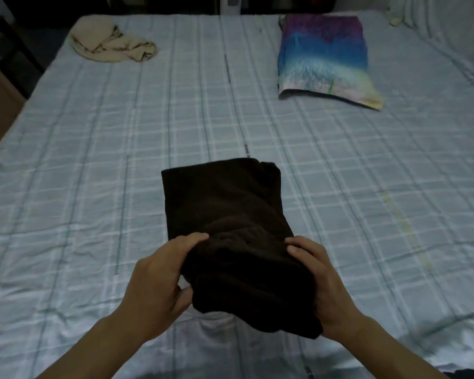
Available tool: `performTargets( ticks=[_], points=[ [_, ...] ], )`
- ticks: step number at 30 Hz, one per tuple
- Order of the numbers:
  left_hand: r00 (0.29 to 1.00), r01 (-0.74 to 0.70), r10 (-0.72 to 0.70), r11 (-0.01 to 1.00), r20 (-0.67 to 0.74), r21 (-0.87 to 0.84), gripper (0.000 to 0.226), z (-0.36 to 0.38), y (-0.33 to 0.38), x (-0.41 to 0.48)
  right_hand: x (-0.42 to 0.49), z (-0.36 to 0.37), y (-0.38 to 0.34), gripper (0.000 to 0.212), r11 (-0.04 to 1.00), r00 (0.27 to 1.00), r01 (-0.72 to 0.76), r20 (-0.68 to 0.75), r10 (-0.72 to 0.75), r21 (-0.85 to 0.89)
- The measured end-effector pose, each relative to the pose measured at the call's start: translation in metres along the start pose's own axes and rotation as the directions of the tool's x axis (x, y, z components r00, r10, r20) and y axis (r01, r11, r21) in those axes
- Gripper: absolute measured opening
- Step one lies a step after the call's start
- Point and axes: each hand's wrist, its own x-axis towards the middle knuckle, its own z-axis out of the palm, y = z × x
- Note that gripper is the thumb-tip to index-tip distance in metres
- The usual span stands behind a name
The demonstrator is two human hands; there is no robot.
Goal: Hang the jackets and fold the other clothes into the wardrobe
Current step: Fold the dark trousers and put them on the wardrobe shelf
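Holding the bunched near end of a folded dark brown garment [222, 203] with left grip [159, 283] and right grip [326, 291], fingers curled round it from either side; far end flat on the bed [340, 187], mid-sheet. Well beyond: crumpled beige garment [112, 43] far left, colourful pillow [323, 58] far right.

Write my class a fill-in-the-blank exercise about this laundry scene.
1. The left hand and right hand grip the dark garment, which lies on the ____.
2. The crumpled beige cloth lies at the far ____.
3. The blue-and-purple cloth lies at the far ____.
Missing words: bed; left; right.
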Motion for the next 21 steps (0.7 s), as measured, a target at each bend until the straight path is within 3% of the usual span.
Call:
performTargets(
  ticks=[3,7,12,17,19,21],
  points=[
    [0.997,0.044,-0.052,0.992,-0.059,-0.122,0.049,0.003,-0.007,0.007,0.009,0.003,-0.003,0.086,0.995,0.997,-0.081,0.016,0.080,0.050],
    [0.982,0.123,-0.148,0.974,-0.121,-0.193,0.056,0.011,-0.025,0.009,0.038,0.016,0.007,0.068,0.972,0.982,-0.186,-0.006,0.189,0.146],
    [0.937,0.258,-0.310,0.924,-0.161,-0.282,0.054,0.020,-0.037,0.063,0.083,0.034,0.036,0.077,0.942,0.953,-0.276,-0.073,0.294,0.192],
    [0.820,0.471,-0.537,0.829,-0.198,-0.301,0.047,0.024,-0.053,0.144,0.150,0.042,0.066,0.069,0.828,0.828,-0.509,-0.130,0.546,0.237],
    [0.794,0.537,-0.547,0.835,-0.265,-0.118,0.054,0.024,-0.064,0.172,0.180,0.049,0.087,0.071,0.767,0.759,-0.614,-0.126,0.639,0.187],
    [0.905,0.384,-0.296,0.876,-0.304,0.293,0.054,0.031,-0.075,0.191,0.206,0.058,0.110,0.075,0.706,0.700,-0.695,-0.096,0.707,0.132]
  ],
)
